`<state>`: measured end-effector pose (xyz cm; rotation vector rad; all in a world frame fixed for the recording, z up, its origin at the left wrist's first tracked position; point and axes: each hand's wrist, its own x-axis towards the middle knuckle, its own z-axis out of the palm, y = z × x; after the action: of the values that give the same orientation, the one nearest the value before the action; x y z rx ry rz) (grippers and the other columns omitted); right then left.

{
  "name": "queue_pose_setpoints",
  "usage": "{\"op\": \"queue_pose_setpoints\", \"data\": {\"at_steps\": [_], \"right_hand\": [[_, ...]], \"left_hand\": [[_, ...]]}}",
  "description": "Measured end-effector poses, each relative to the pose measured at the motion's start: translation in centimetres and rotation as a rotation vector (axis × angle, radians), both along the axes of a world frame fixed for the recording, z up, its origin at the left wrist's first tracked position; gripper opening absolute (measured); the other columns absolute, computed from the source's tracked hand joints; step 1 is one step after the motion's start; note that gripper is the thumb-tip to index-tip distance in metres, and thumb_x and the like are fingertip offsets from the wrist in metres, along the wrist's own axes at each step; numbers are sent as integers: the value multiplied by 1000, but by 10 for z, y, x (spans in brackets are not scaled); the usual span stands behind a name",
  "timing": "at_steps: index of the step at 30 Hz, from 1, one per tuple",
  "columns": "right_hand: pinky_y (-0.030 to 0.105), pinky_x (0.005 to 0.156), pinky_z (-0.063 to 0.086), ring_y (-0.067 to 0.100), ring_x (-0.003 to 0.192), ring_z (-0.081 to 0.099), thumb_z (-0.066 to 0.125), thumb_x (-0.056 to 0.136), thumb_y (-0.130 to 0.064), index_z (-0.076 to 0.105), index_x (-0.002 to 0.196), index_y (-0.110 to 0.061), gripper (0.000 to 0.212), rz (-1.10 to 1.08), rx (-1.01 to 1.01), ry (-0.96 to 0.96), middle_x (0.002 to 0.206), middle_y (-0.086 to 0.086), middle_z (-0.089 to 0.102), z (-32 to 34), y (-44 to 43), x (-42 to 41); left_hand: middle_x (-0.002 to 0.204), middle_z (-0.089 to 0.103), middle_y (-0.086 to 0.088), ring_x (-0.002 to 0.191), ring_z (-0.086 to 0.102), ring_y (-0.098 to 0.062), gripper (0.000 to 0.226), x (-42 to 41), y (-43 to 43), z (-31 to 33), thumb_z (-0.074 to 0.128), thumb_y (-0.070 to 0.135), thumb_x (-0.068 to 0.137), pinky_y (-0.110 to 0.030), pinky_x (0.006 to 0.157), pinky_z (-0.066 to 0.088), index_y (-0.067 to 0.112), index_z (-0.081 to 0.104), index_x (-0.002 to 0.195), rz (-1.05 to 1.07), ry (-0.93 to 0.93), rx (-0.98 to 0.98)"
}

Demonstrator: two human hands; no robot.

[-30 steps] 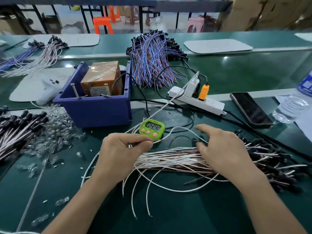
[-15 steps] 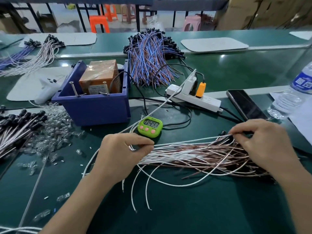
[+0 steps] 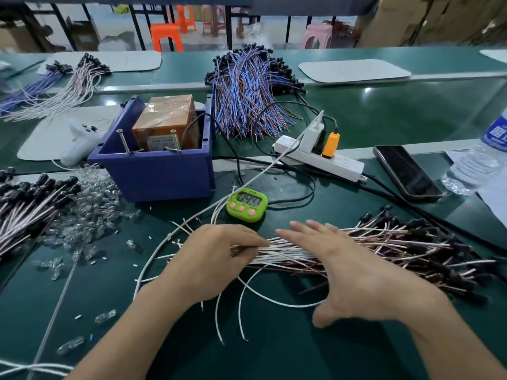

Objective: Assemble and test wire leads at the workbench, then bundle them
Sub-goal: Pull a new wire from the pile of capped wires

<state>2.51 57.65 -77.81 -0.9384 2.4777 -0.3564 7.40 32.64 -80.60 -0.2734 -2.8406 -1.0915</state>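
The leads [image 3: 384, 242] lie in a loose sheaf across the green counter [image 3: 301, 357], near its front edge. Their white and brown wire ends point left and their black end pieces point right. The left hand [image 3: 216, 259] holds the left end of the sheaf: its grip is closed, with fingers and thumb curled round the white wire ends. The right hand [image 3: 348, 272] is just right of it, over the middle of the sheaf. Its grip is spread, with the fingers straight and the thumb held out toward the front edge. The hand is blurred, so it cannot be told whether the palm touches the wires. Several loose white wires [image 3: 241, 311] curve out from under the left hand toward the front edge. A green timer [image 3: 247, 204] sits just behind the hands; its digits are not readable. Behind and left of the timer, a blue bin [image 3: 159, 176] holds an orange-wrapped box [image 3: 164, 124]. A white power strip [image 3: 323, 160] lies right of the bin and carries a white adapter and an orange plug. A black phone [image 3: 406, 172] lies face up near the strip, and a water bottle [image 3: 480, 160] stands at the right edge. A heap of blue wires [image 3: 247, 97] lies behind the bin. At the left edge lies a second sheaf [image 3: 24, 212], and a pile of clear parts [image 3: 93, 209] lies between it and the bin.
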Motion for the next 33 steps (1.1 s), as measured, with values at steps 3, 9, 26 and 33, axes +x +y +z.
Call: {"op": "queue_pose_setpoints", "data": {"at_steps": [3,9,26,33], "right_hand": [[6,112,14,-14,135,30,90,55,-48,32,147,-60,110,-123,-154,104,145,-37,36,-9,-11,-7],[11,87,41,-5,99,61,88,72,-24,77,99,-40,33,-287,-426,140,102,-29,65,-25,-14,-12],[12,97,34,10,104,56,68,91,-29,74,99,-19,14,-127,-667,424,101,-7,71,-8,-137,45],[38,94,48,29,117,54,62,89,-15,76,99,-15,17,169,-605,260,105,8,72,24,-265,52]], "left_hand": [[109,71,32,102,63,15,26,-2,-2,-1,74,23,92,-13,94,47,41,79,110,-4,-9,9],[88,71,36,88,64,12,15,-4,-15,2,76,31,90,-5,74,45,42,81,100,130,-76,25],[76,77,16,73,70,3,17,7,-73,66,79,18,87,-11,70,51,34,82,81,495,154,435],[85,80,7,89,76,-14,31,57,-144,111,71,-1,87,-30,88,59,26,84,86,453,-82,236]]}}
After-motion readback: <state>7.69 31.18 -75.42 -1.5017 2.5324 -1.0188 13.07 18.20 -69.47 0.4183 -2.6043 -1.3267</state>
